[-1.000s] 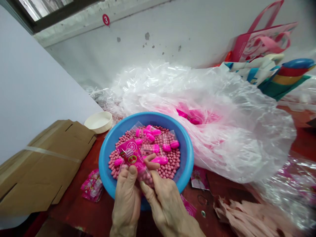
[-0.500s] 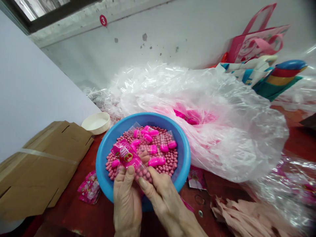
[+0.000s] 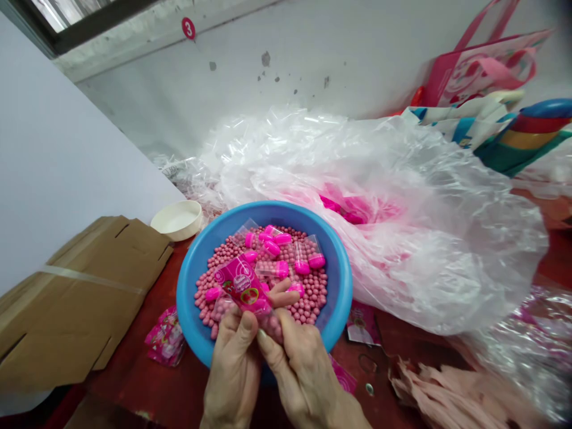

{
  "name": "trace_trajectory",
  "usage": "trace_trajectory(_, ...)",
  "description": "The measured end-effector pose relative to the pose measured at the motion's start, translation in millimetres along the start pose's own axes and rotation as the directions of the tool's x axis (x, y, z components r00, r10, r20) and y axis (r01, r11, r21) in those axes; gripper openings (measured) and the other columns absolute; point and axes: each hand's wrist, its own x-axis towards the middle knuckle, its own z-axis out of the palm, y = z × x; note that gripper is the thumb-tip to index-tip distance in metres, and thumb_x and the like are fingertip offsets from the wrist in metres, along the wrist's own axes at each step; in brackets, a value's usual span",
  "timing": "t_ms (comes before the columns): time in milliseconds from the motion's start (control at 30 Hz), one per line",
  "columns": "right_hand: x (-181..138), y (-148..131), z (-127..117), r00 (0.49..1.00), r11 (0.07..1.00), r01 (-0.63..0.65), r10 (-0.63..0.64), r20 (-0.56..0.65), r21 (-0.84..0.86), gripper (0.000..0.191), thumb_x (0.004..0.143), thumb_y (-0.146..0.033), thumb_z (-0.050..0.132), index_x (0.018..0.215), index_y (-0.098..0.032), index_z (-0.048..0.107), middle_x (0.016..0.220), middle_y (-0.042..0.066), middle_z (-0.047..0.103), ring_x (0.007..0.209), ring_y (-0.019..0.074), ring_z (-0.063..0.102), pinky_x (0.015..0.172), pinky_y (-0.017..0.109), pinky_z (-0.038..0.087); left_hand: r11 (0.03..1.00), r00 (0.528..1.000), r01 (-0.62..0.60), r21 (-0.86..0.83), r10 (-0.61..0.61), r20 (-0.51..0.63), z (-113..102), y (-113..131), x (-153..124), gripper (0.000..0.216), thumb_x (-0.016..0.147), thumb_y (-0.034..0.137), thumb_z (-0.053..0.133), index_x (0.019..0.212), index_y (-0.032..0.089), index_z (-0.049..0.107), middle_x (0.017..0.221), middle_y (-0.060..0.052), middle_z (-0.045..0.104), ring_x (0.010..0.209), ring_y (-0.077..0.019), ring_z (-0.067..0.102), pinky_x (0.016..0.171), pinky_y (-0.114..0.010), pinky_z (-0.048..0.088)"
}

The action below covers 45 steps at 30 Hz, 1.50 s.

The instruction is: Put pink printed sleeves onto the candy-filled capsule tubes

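Both my hands hold a small clear packet of pink balls with a printed pink label [image 3: 243, 283] over the near side of a blue basin [image 3: 343, 280]. My left hand [image 3: 235, 363] pinches the packet's label side with thumb and fingers. At the other side, my right hand [image 3: 304, 366] grips the ball-filled part, some of its fingers stretched out beyond it. Below lie loose pink balls [image 3: 313, 298] and several clear tubes with bright pink caps [image 3: 301, 262]. The packet's lower end is hidden by my fingers.
Flattened cardboard [image 3: 89, 304] and a white dish [image 3: 177, 220] lie left of the basin. A pink packet [image 3: 165, 336] rests beside it. A large clear plastic bag [image 3: 402, 238] with pink contents spreads behind and right. Pinkish cloth [image 3: 447, 393] lies front right; bags [image 3: 473, 77] stand back right.
The packet's printed label has turned flatter and now faces me more fully. Some right-hand fingers have extended further over the basin. The view has shifted slightly.
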Motion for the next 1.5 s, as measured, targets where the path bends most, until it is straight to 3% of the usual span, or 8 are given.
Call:
trace_trajectory(200,-17.0,13.0,17.0,0.996,0.988,-0.054,0.063,0.056,-0.145,0.040,0.098,-0.037,0.031,0.117,-0.013,0.056,0.083,0.014,0.071,0.067,0.0240,0.065,0.063,0.034,0.049,0.995,0.994,-0.034,-0.097,0.024,-0.103,2.9,2.6,5.7,0.030,0.073,0.048,0.070,0.084,0.022,0.079,0.090,-0.009,0.078,0.101,-0.0300,0.067,0.096,-0.043,0.048)
trace_trajectory(433,-22.5,22.7,13.3,0.979,0.965,0.128,-0.087,0.182,-0.229,0.039,0.099,-0.028,0.028,0.122,-0.017,0.058,0.106,0.016,0.070,0.077,0.0245,0.066,0.068,0.036,0.051,0.995,0.978,-0.087,-0.043,0.077,-0.192,-0.5,-0.5,4.6,0.015,0.082,0.027,0.065,0.085,0.019,0.078,0.089,-0.009,0.078,0.097,-0.0268,0.069,0.096,-0.041,0.048)
trace_trajectory(633,-9.1,2.4,3.3,0.979,0.995,-0.100,0.098,0.179,0.001,0.042,0.100,-0.037,0.026,0.113,-0.015,0.059,0.081,0.010,0.070,0.066,0.0206,0.064,0.063,0.032,0.051,0.999,1.000,-0.013,0.040,0.014,-0.018,-0.5,-0.6,-0.3,0.020,0.084,0.030,0.062,0.089,0.019,0.078,0.097,-0.011,0.077,0.106,-0.0298,0.065,0.096,-0.042,0.048)
trace_trajectory(767,-13.0,0.0,7.8,0.983,0.985,-0.174,0.172,0.061,0.017,0.046,0.098,-0.051,0.029,0.126,-0.023,0.052,0.101,0.010,0.070,0.082,0.0225,0.066,0.073,0.034,0.054,1.000,0.993,-0.022,0.007,0.023,-0.118,-3.2,-1.0,0.1,0.016,0.078,0.032,0.070,0.086,0.020,0.078,0.086,-0.008,0.078,0.098,-0.0292,0.068,0.094,-0.043,0.050)
trace_trajectory(933,-17.9,4.0,16.8,0.975,0.975,-0.220,0.220,0.040,-0.003,0.042,0.098,-0.048,0.030,0.115,-0.023,0.060,0.097,0.008,0.071,0.084,0.0222,0.066,0.080,0.036,0.053,0.998,0.932,-0.057,-0.041,0.038,-0.361,-1.5,-0.4,5.2,0.021,0.073,0.036,0.074,0.086,0.019,0.076,0.075,-0.004,0.076,0.086,-0.0226,0.071,0.088,-0.034,0.053)
trace_trajectory(1033,-14.3,1.0,12.6,0.975,0.974,-0.221,0.221,0.021,0.050,0.043,0.099,-0.047,0.028,0.122,-0.024,0.057,0.108,0.009,0.069,0.094,0.0246,0.064,0.084,0.037,0.050,0.997,0.940,-0.073,-0.033,0.058,-0.337,5.2,-1.5,5.2,0.021,0.074,0.034,0.074,0.087,0.018,0.077,0.076,-0.005,0.077,0.082,-0.0219,0.072,0.087,-0.033,0.054)
trace_trajectory(1133,-2.9,-4.2,5.6,0.955,0.934,-0.294,0.281,0.091,0.201,0.035,0.097,-0.044,0.036,0.110,-0.022,0.060,0.084,0.005,0.070,0.075,0.0206,0.065,0.069,0.029,0.051,0.998,0.960,-0.063,-0.010,0.058,-0.275,11.3,-3.8,1.7,0.021,0.074,0.032,0.073,0.087,0.016,0.078,0.078,-0.008,0.078,0.083,-0.0248,0.072,0.088,-0.037,0.054)
trace_trajectory(1500,9.9,7.0,-6.6,0.890,0.748,-0.438,0.286,0.354,0.498,0.018,0.088,-0.035,0.058,0.077,-0.021,0.055,0.069,-0.004,0.054,0.062,0.0117,0.051,0.054,0.020,0.042,0.994,0.947,0.021,-0.104,-0.053,-0.318,7.7,-2.0,1.1,0.018,0.067,0.034,0.079,0.075,0.018,0.077,0.066,-0.001,0.074,0.051,-0.0123,0.062,0.065,-0.025,0.057)
